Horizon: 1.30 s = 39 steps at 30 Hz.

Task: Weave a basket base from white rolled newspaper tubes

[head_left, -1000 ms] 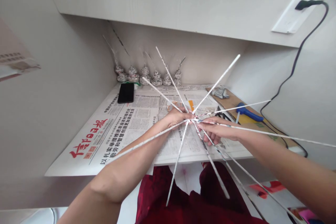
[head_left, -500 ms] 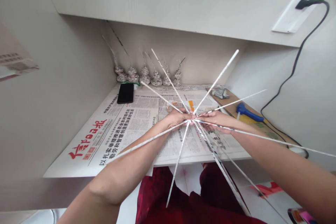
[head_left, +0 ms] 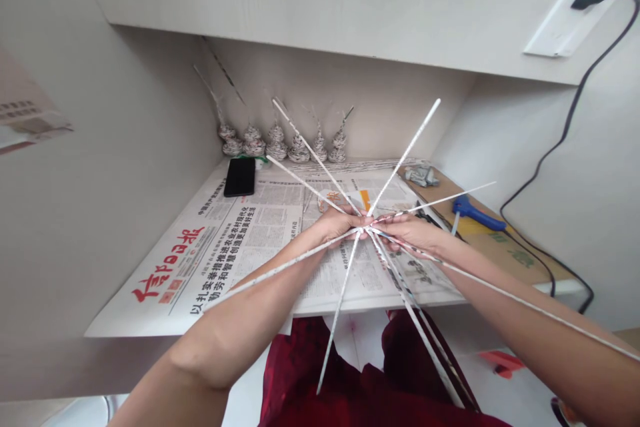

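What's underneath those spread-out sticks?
Under the paper sticks, printed newspaper and dark red clothing show; the spot directly beneath the left hand and right hand is covered from view.

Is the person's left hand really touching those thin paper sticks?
Touching. The head view shows it: the left hand grips the paper sticks where they meet, its thumb lying right against them.
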Each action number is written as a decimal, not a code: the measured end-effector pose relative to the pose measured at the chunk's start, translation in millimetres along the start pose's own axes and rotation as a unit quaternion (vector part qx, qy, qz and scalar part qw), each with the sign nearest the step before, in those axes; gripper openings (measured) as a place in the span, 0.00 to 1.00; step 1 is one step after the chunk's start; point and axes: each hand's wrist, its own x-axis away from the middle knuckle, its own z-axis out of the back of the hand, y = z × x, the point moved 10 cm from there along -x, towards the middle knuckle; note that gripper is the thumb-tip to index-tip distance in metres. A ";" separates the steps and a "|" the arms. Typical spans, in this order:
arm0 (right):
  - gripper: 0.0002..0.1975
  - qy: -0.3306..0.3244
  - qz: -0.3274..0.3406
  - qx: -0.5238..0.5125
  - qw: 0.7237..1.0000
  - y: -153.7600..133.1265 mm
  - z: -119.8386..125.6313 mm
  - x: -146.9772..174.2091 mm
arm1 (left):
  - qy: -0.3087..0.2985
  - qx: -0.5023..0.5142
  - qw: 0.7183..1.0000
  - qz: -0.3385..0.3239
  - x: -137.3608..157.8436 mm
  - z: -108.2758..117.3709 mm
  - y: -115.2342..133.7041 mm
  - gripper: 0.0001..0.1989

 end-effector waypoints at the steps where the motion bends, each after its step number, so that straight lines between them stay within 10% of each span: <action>1: 0.17 0.003 0.008 0.003 1.000 -2.2 0.1 0.0 | -0.003 0.005 1.000 0.000 0.4 -1.1 0.4 0.10; 15: 0.21 0.057 0.068 0.024 0.996 -8.1 3.1 -3.3 | 0.006 0.025 1.000 0.014 5.0 -4.1 1.3 0.03; 39: 0.13 0.083 0.057 -0.093 0.991 -1.8 -8.6 -1.4 | 0.145 -0.136 0.967 -0.157 0.8 30.2 30.1 0.08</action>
